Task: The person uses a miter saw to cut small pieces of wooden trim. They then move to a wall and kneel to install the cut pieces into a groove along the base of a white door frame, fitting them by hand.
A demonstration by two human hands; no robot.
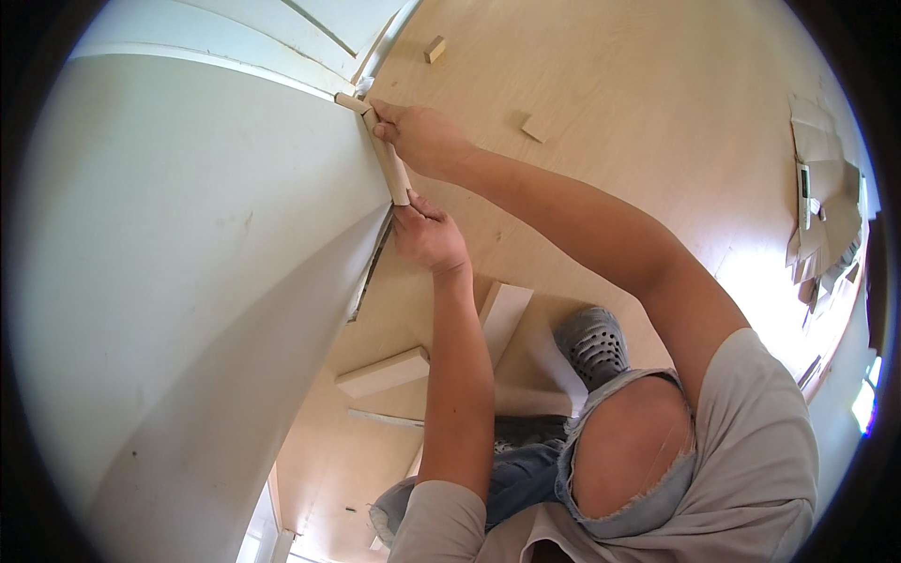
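Observation:
A short strip of pale wooden trim [387,159] lies along the foot of the white wall, where it meets the wood-toned floor. My right hand [422,136] is closed on its far end, thumb and fingers pressed to it. Around the near end, the fingers of my left hand [432,236] are bent, with the thumb against the strip. A second short wooden piece [351,102] meets the far end at an angle, beside the wall's corner. Below my left hand, a dark, rough gap [372,272] runs along the wall's foot.
The white wall [188,216] fills the left side. Small wood offcuts [435,49] [535,129] lie on the floor. Larger pale boards [383,372] [505,314] are near my left forearm and my grey clog [593,345]. Torn brown cardboard [824,192] lies at the far right.

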